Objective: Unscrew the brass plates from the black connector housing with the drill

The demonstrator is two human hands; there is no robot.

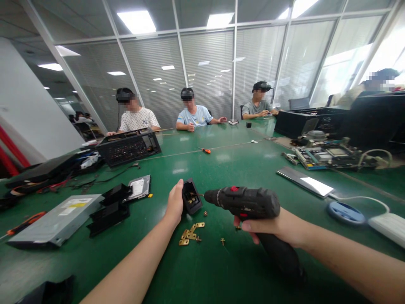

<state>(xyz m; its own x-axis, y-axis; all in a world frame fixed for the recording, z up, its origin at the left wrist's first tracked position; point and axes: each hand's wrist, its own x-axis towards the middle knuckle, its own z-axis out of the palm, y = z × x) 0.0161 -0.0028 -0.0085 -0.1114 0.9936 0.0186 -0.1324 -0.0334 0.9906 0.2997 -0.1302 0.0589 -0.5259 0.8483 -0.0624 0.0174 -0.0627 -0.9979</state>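
Note:
My left hand [176, 200] is closed around the side of a small black box [196, 206], whose open face turns toward the right and shows brass-coloured parts inside. In my right hand [278, 228] is a black cordless drill [247, 202] with red marks, held by its grip. The drill's bit points left at the box; I cannot tell whether its tip touches anything. Below the box, several brass plates [191, 233] lie on the green table. Loose screws are scattered about them, one screw [222, 241] standing apart to the right.
On the left lie a silver optical drive [60, 217], a hard drive [139, 186] and black plastic pieces [109, 215]. A phone [305, 181], a blue round lid [345, 212] and circuit boards [329, 154] are to the right. Several people sit across the table, near black computer cases [129, 147].

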